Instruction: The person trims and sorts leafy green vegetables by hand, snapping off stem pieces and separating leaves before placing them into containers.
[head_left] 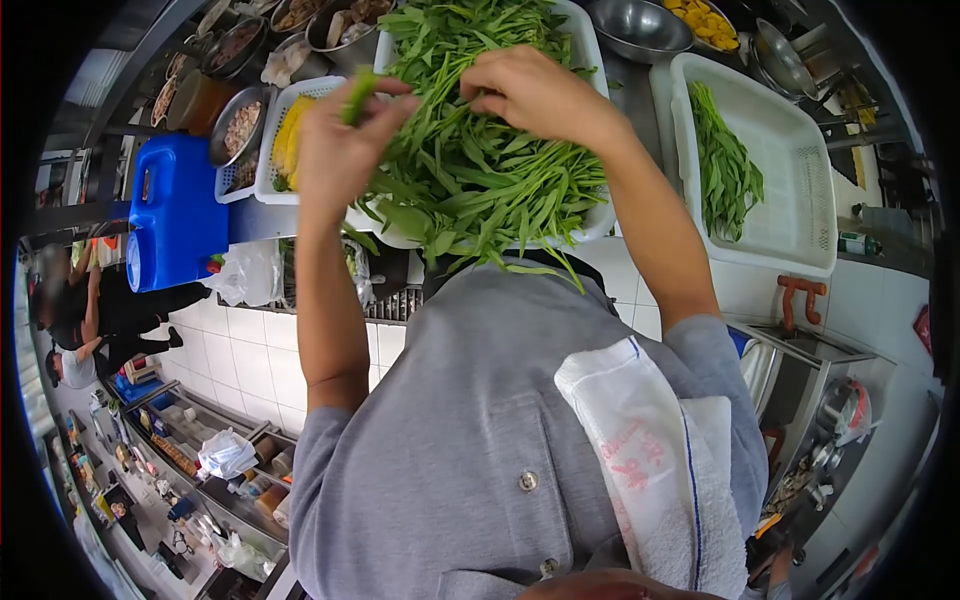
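Observation:
Long leafy greens (480,190) are heaped in a white basket (594,60), some stems hanging over its near edge. Above the basket's left side, my left hand (350,140) is closed on a short piece of green stem (357,97); the hand is slightly blurred. My right hand (530,92) has its fingers bent together at the stems near the top of the heap, and the fingertips pinch something I cannot make out. A smaller bunch of greens (722,165) lies at the left side of a second white basket (800,185) on the right.
A blue jerrycan (178,205) stands at the left beside a basket of yellow food (290,140). Metal bowls (640,25) line the back. Two people (75,310) are at the far left. A white towel (640,450) hangs over the grey shirt.

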